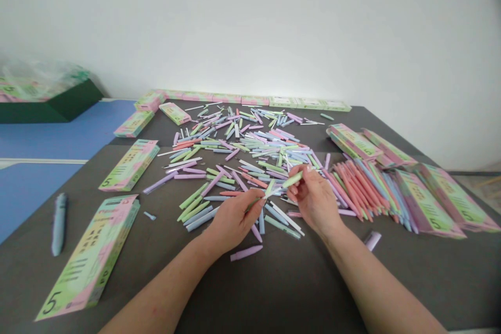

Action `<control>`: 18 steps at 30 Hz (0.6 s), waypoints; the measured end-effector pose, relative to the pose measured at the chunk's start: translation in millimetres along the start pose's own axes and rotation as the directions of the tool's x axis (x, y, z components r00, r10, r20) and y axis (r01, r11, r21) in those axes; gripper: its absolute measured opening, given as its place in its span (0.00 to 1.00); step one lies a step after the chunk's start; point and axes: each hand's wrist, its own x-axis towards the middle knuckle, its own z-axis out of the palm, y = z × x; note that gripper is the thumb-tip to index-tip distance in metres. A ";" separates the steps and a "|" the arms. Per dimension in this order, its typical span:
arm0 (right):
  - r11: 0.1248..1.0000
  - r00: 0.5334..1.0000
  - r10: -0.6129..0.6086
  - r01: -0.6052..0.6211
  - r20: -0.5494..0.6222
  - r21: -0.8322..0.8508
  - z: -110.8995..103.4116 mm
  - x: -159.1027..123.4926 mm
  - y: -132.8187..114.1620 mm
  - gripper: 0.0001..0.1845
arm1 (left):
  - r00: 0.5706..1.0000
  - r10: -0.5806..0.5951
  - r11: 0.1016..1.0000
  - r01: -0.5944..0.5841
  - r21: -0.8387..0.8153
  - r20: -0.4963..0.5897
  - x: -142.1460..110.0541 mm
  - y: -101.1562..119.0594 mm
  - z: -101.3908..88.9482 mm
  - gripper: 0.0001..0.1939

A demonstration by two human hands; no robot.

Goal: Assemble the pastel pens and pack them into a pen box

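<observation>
My right hand [316, 199] is closed in a pinch on a light green pen barrel [293, 179], tilted up to the right. Close by, my left hand [237, 218] pinches a pale green pen part [270, 186]. A thin white piece lies between the two parts; whether it joins them I cannot tell. Beneath and beyond both hands spreads a loose heap of pen parts [219, 177] in green, blue, purple and coral, with white refills among them. One purple barrel [246, 253] lies nearer to me, just below the left hand.
Dark table [274, 292]. To the right, a bundle of pens [360, 188] lies beside several printed boxes [428, 203]. More boxes [90, 250] line the left side and back edge. A blue pen [59, 224] lies far left; a dark green bin [58, 102] stands beyond.
</observation>
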 end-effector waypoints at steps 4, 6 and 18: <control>0.995 0.997 0.061 -0.057 0.051 -0.088 -1.8 -2.7 4.9 0.16 | 1.000 0.001 1.000 -0.001 0.003 0.000 0.4 -0.4 0.5 0.12; 0.987 0.993 0.078 -0.064 0.087 -0.146 -2.9 -4.2 7.8 0.14 | 1.000 0.002 1.000 -0.002 0.010 0.001 0.3 -0.6 0.7 0.13; 0.938 0.983 0.068 -0.004 0.173 -0.348 -6.3 -3.6 8.6 0.10 | 0.999 0.026 0.995 -0.023 0.101 -0.026 -1.7 -1.8 0.5 0.13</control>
